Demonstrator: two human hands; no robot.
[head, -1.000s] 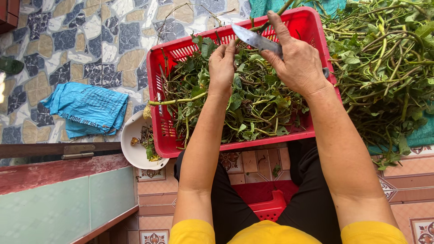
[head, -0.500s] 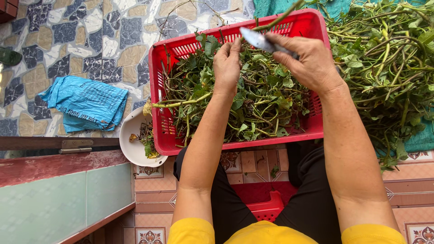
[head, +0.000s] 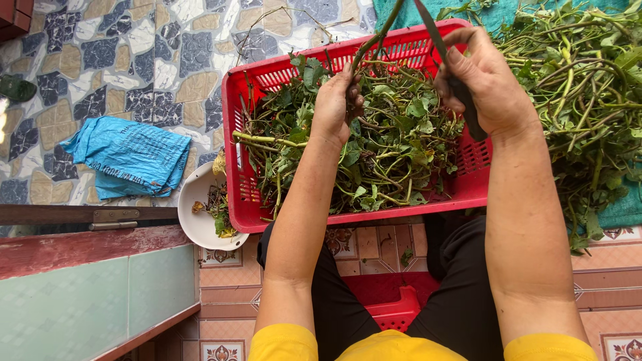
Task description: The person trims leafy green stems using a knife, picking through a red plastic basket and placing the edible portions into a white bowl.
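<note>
My left hand is closed around a green stem that rises up and away from it, over a red plastic basket full of leafy green stalks. My right hand grips the dark handle of a knife, its blade pointing up toward the top edge, close beside the stem. Both hands hover above the far half of the basket. I sit with the basket at my knees, in a yellow top and dark trousers.
A large heap of green stalks lies on a teal sheet at the right. A white bowl with scraps sits left of the basket. A folded blue bag lies on the stone floor. A red stool is under me.
My left hand has taken up a stem and lifted it. My right hand has turned the knife from lying leftward to pointing upward beside the stem.
</note>
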